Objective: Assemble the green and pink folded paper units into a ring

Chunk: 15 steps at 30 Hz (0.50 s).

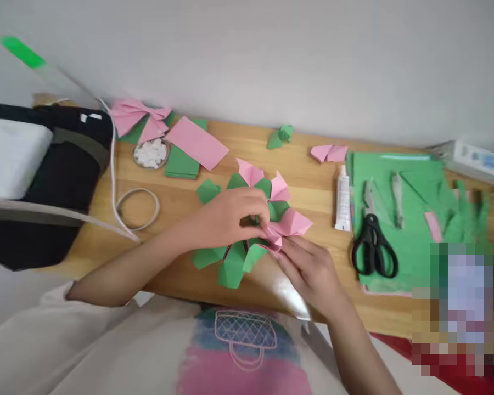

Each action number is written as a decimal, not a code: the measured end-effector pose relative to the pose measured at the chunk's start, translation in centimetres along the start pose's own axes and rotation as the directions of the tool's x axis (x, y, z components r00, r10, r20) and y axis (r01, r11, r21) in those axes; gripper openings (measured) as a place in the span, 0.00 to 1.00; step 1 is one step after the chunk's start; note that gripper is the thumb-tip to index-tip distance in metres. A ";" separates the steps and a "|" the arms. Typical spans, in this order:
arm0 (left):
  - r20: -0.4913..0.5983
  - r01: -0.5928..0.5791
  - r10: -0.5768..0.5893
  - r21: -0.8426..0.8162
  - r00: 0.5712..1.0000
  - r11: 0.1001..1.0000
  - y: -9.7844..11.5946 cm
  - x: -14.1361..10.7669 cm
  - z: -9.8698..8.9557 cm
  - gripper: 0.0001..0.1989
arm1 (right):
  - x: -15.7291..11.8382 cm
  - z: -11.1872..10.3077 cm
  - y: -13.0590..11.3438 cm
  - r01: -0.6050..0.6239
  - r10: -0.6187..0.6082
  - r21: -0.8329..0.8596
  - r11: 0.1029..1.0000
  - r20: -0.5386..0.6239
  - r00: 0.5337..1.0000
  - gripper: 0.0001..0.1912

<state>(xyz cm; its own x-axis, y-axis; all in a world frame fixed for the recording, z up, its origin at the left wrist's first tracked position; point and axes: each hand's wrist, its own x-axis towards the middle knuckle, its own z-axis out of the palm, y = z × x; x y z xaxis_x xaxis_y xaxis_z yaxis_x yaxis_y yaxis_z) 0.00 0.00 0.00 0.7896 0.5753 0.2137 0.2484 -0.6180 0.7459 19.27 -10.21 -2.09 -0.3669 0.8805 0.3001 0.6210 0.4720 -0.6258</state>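
In the middle of the wooden table lies a paper flower (231, 272) with folded green leaves and several pink petals along its far and right sides. My left hand (234, 215) reaches over it from the left, thumb and fingers pinched at a folded pink paper petal (275, 233). From the lower right my right hand (308, 266) grips the near edge of that same petal. Both hands meet at the flower's right side. The left hand hides the flower's centre and much of its left half.
Black scissors (372, 241) rest on green paper (411, 164) at right, beside a glue tube (343, 200). Pink paper (197, 142), green sheets (181, 164) and a dish of white bits (151, 153) stand back left. A white cable (114, 164) loops near a black bag (78, 137).
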 end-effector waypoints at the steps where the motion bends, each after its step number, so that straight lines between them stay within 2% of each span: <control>1: 0.001 -0.004 0.004 0.006 1.000 1.000 0.1 0.0 0.0 0.07 | -0.1 -0.1 0.1 -0.002 0.002 0.000 1.000 0.010 1.000 0.13; 6: 0.058 -0.034 0.032 0.043 0.998 0.998 0.4 0.1 -0.1 0.07 | -0.1 -0.2 0.2 -0.002 0.002 0.017 1.000 -0.002 1.000 0.12; 10: 0.115 -0.069 0.057 0.106 0.992 0.992 0.1 0.1 -0.3 0.10 | 0.5 0.2 0.0 0.030 -0.025 0.044 0.999 -0.112 0.993 0.09; 15: 0.079 -0.144 0.131 0.188 0.988 0.971 -0.5 -0.3 -0.6 0.13 | 0.9 0.9 0.1 -0.004 0.021 0.113 0.994 -0.150 0.988 0.06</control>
<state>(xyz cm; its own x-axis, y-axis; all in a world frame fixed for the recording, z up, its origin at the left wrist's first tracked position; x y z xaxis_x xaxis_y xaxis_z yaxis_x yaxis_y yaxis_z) -0.68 0.43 -0.06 0.8574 0.4449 0.2588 0.2333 -0.7842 0.5750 18.38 -9.45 -2.49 -0.2457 0.8867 0.3916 0.5402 0.4607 -0.7042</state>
